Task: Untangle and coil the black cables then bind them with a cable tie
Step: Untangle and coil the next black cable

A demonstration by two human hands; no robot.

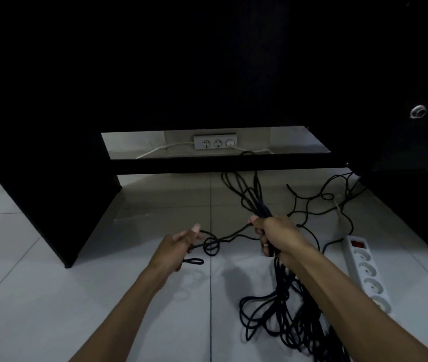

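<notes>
My right hand (275, 237) grips a thick bundle of black cables (254, 194) in its fist. The bundle's loops stick up and away from the fist, and more loops hang below it onto the floor (280, 320). One black strand (231, 235) runs leftward from the fist, with a small knotted loop (211, 246) in it, to my left hand (178, 246). My left hand pinches that strand between thumb and fingers, and a short folded end (194, 261) pokes out beneath it. No cable tie is visible.
A white power strip (367, 273) lies on the tiled floor at the right. Loose black cable (312, 202) trails toward the dark desk leg at right. A dark desk panel (50, 194) stands at left. A wall socket block (214, 142) sits behind the desk's crossbar.
</notes>
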